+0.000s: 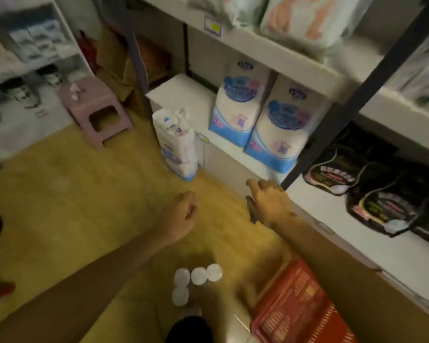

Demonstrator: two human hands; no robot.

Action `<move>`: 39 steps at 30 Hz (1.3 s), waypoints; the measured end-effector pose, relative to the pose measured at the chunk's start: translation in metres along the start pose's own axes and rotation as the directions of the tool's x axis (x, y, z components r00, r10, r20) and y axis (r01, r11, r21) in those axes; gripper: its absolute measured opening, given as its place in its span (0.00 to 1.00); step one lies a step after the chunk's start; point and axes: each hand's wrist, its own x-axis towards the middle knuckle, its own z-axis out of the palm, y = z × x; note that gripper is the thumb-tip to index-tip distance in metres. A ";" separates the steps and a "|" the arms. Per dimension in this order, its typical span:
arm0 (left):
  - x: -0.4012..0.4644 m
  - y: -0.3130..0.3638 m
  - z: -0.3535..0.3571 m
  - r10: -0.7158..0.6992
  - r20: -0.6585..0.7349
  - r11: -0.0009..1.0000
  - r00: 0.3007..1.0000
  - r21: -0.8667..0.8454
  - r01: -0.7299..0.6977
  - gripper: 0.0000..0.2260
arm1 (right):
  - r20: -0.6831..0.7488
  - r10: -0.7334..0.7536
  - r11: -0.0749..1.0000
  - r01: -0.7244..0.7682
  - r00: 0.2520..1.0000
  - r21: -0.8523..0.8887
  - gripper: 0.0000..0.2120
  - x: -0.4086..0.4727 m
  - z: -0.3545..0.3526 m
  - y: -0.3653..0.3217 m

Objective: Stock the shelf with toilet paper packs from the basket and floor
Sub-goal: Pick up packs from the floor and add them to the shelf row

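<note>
Both hands are being held empty, left hand (pixel 181 215) loosely curled, right hand (pixel 268 201) seemingly spread, toward the floor pack (pixel 177 144) left of the shelf (pixel 183 87).

Two packs (pixel 255 115) shelved, one pack (pixel 177 144) on floor — both hands empty

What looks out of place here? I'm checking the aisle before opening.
One toilet paper pack stands on the floor against the shelf instead of beside the two packs on it. Another pack lies on the floor beside the red basket.
</note>
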 end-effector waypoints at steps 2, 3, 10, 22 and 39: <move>-0.014 -0.051 0.048 -0.029 0.029 0.999 0.999 0.023 0.028 0.09 | 0.084 -0.032 0.999 0.032 0.996 0.002 0.20 -0.009 0.074 -0.009; -0.019 -0.075 0.071 -0.052 0.036 0.998 0.998 0.034 0.051 0.09 | 0.113 -0.042 0.999 0.042 0.993 0.007 0.20 -0.012 0.105 -0.013; -0.037 -0.204 0.207 -0.153 0.118 0.981 0.981 0.137 0.136 0.12 | 0.217 -0.148 0.989 0.142 0.965 0.042 0.23 -0.019 0.292 -0.042; -0.066 -0.306 0.316 -0.363 0.184 0.916 0.913 0.248 0.314 0.20 | 0.367 -0.265 0.962 0.217 0.892 0.166 0.32 -0.027 0.460 -0.089; -0.089 -0.341 0.384 -0.487 0.341 0.871 0.804 0.254 0.420 0.61 | 0.511 -0.172 0.977 0.213 0.842 -0.022 0.26 -0.057 0.552 -0.103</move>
